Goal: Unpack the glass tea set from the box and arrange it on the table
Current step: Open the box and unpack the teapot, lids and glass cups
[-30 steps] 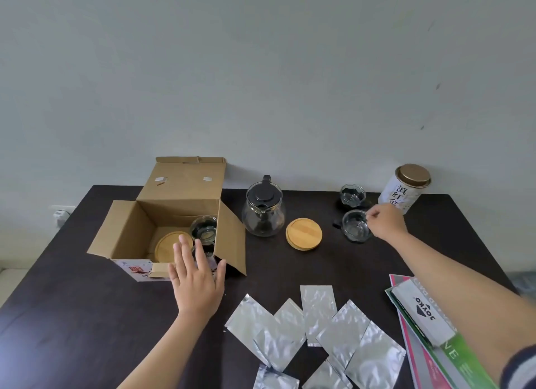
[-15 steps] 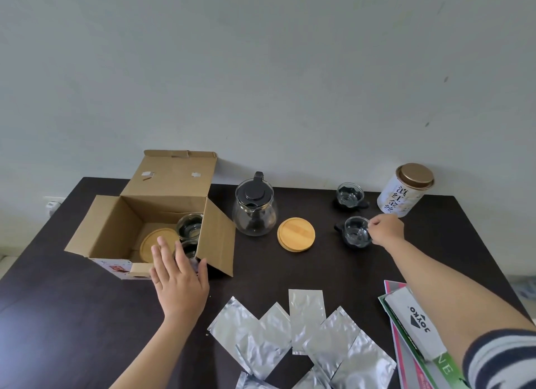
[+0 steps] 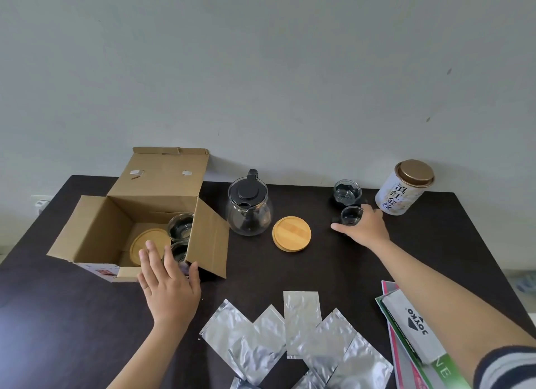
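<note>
An open cardboard box (image 3: 95,229) stands at the table's left. Inside it are two glass cups (image 3: 181,229) (image 3: 177,251) and a round wooden lid (image 3: 148,242). My left hand (image 3: 169,284) hovers with straight fingers over the box's front edge, holding nothing. A glass teapot (image 3: 249,211) with a black lid stands right of the box, with a wooden coaster (image 3: 291,233) beside it. My right hand (image 3: 365,229) wraps thumb and fingers around a small glass cup (image 3: 351,216) standing on the table. Another glass cup (image 3: 346,191) sits just behind it.
A white tea tin (image 3: 403,191) with a bronze lid stands at the back right, close to my right hand. Several silver foil packets (image 3: 290,330) lie spread at the front centre. Booklets (image 3: 412,330) lie at the front right. The dark table (image 3: 290,272) meets the wall behind.
My left hand has reached forward to the box's front edge. My right hand has shifted from pinching the cup's rim to wrapping around the cup, slightly nearer to me.
</note>
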{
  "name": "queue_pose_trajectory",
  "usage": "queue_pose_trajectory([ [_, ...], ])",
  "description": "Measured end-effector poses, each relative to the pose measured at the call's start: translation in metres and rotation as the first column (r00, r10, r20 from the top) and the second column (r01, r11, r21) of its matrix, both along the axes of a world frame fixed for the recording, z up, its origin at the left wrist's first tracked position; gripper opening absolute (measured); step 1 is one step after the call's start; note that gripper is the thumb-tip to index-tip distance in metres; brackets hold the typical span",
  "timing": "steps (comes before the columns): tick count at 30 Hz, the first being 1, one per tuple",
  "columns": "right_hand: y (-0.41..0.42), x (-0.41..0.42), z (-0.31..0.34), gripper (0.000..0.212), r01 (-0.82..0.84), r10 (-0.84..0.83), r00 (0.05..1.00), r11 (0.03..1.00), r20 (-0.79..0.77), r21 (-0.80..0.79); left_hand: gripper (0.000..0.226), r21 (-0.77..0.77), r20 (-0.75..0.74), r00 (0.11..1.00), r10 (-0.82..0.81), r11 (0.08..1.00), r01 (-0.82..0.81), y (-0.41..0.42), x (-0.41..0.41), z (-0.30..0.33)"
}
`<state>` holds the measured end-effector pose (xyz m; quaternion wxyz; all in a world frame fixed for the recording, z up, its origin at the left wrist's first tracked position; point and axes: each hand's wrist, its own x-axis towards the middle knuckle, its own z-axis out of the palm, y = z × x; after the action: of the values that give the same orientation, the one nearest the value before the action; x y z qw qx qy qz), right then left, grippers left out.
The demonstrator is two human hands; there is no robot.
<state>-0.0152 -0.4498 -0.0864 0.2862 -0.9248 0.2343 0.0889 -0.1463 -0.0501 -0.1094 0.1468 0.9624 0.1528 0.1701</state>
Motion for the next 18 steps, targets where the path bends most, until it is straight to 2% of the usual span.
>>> queue_pose_trajectory([
  [5, 0.0, 0.004, -0.008, 0.096, 0.098, -0.1, 0.99, 0.995, 0.097, 0.025, 0.07, -0.002, -0.002, 1.0, -0.002, 1.0, 0.002, 0.001, 0.001, 0.0],
  [10, 0.002, 0.009, -0.007, 0.091, 0.114, -0.115, 0.989, 0.993, 0.098, 0.008, 0.069, 0.003, -0.008, 1.0, -0.001, 1.0, 0.001, 0.002, 0.0, -0.001],
  [14, 0.026, 0.002, 0.004, 0.102, 0.178, -0.169, 0.984, 0.959, 0.063, -0.222, 0.069, 0.005, -0.025, 1.0, -0.01, 1.0, 0.01, 0.002, 0.001, 0.0],
  [16, 0.049, -0.002, 0.016, 0.098, 0.125, -0.092, 0.989, 0.945, 0.119, -0.304, 0.068, 0.005, -0.032, 0.999, -0.014, 1.0, 0.014, 0.001, 0.001, 0.0],
  [18, 0.081, -0.004, 0.029, 0.086, -0.008, 0.105, 0.958, 0.94, 0.266, -0.341, 0.068, 0.003, -0.041, 0.999, -0.012, 1.0, 0.012, 0.001, 0.0, 0.0],
])
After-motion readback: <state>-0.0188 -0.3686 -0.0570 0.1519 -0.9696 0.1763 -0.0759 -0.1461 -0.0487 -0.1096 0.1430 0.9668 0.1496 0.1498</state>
